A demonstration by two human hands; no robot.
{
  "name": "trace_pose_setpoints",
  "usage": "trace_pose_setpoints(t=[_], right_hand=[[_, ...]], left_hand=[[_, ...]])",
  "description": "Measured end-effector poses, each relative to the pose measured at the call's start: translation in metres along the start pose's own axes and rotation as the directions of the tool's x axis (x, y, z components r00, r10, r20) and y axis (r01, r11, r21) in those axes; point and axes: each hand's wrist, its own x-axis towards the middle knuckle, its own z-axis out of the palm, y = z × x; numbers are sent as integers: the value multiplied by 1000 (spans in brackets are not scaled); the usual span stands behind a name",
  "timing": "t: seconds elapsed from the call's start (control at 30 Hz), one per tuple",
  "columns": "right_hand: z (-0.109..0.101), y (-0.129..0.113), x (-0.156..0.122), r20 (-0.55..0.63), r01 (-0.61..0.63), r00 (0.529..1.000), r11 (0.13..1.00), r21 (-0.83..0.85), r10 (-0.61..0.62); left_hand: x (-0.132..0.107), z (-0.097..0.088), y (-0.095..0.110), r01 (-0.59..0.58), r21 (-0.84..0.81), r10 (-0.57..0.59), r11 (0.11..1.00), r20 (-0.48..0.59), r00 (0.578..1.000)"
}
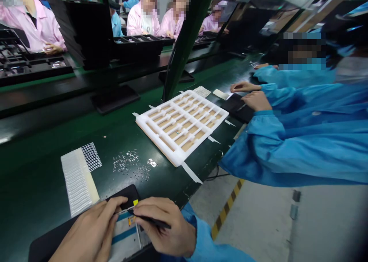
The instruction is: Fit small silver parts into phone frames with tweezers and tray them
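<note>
The flat white-and-blue panel (123, 235) lies at the near edge of the belt on a black mat (48, 243), and both hands work at its upper end. The left hand (89, 233) is nearly closed, its fingers curled around the panel's thin pale rim, apparently to steady it. The right hand (165, 225) is closed around a slim black tool (153, 221), gripped much like a pen, which gives fine control near a tiny orange part (131, 220). The tool's tip is hidden, so its exact kind is unclear. A small yellow tag (135, 202) sits just above. Beyond the hands, on the dark green conveyor belt (37, 177), tiny metal pieces (130, 164) lie scattered within easy reach, beside a white sheet of comb-like strips (79, 177). Farther along, a white foam tray (181, 126) with rows of slots is taped down, seemingly to stop it sliding. A co-worker's hands (250, 95) in blue sleeves rest by a black pad (237, 108) to the right.
</note>
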Motion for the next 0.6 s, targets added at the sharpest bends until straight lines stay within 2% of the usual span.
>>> trace_pose_setpoints(t=[0.07,0.13,0.2,0.3,0.37,0.47,0.53,0.6], right_hand=[[2,0,0,-12,-8,1000,1000,25,8],[4,-2,1,-17,-15,1000,999,37,15],[5,-5,2,-4,-28,1000,999,31,28],[5,-9,3,21,-75,997,996,38,74],[3,-9,3,-20,-144,989,984,107,147],[-3,-3,4,-168,-249,943,944,217,287],[-6,4,3,-234,-294,908,925,241,349],[-8,10,1,-245,-321,891,913,253,382]], left_hand=[[-3,-2,1,-77,146,83,986,-38,996],[-4,-5,6,-156,310,191,938,-85,978],[-4,-9,12,-220,424,282,878,-88,955],[0,-15,10,-243,474,302,847,-52,952],[7,-17,-4,-161,483,218,861,-64,974],[20,-19,-41,18,541,92,841,-175,980],[29,-18,-67,75,583,74,809,-228,971],[34,-17,-84,86,613,72,785,-228,971]])
